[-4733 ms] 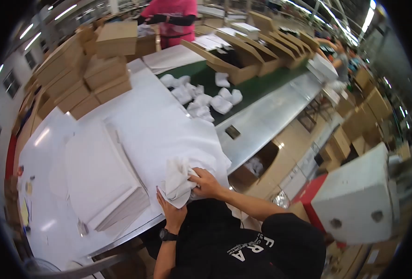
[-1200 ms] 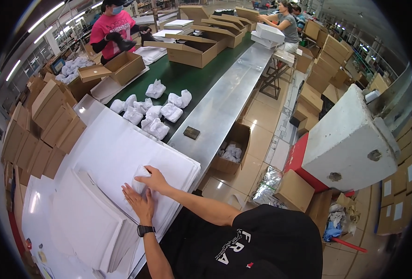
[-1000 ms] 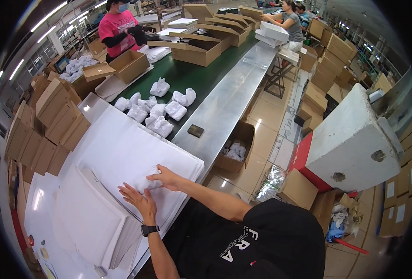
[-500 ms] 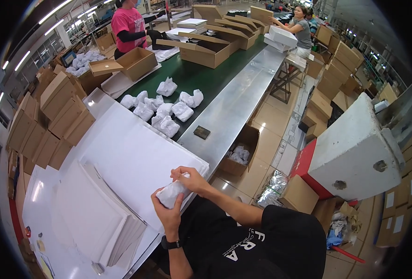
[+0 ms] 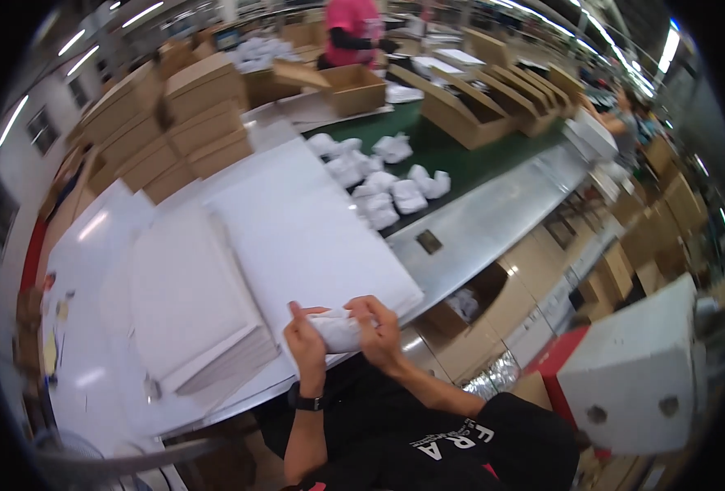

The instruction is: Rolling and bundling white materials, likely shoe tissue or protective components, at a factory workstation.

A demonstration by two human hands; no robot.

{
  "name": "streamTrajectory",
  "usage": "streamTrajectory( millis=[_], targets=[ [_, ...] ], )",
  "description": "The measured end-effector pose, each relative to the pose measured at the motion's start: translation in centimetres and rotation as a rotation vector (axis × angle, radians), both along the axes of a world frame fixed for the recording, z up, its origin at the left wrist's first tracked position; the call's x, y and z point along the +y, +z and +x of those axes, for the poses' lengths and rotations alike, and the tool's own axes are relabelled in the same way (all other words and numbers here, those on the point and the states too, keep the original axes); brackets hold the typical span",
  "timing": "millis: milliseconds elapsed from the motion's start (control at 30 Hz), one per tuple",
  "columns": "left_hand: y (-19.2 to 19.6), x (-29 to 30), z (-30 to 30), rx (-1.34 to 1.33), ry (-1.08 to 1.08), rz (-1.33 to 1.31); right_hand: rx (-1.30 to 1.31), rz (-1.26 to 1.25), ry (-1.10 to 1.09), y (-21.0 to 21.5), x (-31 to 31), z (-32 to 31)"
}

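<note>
A white paper-wrapped bundle (image 5: pixel 338 331) is held between both hands above the near edge of the work table; what is inside cannot be seen. My left hand (image 5: pixel 305 344), with a dark watch on the wrist, grips its left end. Fingers of my right hand (image 5: pixel 377 334) are curled over the right end, pressing the paper. Just beyond lies a flat stack of large white paper sheets (image 5: pixel 313 237). To its left is a thicker pile of white sheets (image 5: pixel 186 295). Several similar wrapped bundles (image 5: pixel 409 196) sit in a cluster past the sheets.
A green conveyor belt (image 5: pixel 460 176) with a metal side rail (image 5: pixel 493 225) runs away to the right; a small dark block (image 5: pixel 428 241) rests on the rail. Open cardboard boxes (image 5: pixel 469 114) line the belt. Boxes (image 5: pixel 207 106) are stacked left. A co-worker in pink (image 5: pixel 352 37) stands beyond.
The view has swung, shifting the scene rightward. My right hand has come down from the bundle's top to its right end, and the bundle now lies more level between both hands.
</note>
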State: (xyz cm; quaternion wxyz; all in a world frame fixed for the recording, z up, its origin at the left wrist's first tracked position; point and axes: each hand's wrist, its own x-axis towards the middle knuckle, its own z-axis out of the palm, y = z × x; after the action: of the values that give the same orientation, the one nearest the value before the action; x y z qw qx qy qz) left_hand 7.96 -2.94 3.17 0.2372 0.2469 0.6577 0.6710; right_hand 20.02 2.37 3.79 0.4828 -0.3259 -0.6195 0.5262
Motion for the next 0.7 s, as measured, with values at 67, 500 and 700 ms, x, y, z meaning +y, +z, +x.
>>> streamTrajectory(
  millis=[67, 500, 700],
  targets=[
    [-0.3, -0.3, -0.4, -0.005, -0.014, 0.024, -0.065, 0.014, 0.151, 1.4, 0.2, 0.7],
    [-2.5, -1.5, -2.0, -0.855, -0.446, 0.224, 0.083, -0.113, 0.588, 0.0, -1.7, -2.5],
    [-2.4, -2.0, 0.2, -0.897, -0.557, 0.312, -0.009, 0.055, 0.259, -2.9, 0.6, -2.5]
  ],
)
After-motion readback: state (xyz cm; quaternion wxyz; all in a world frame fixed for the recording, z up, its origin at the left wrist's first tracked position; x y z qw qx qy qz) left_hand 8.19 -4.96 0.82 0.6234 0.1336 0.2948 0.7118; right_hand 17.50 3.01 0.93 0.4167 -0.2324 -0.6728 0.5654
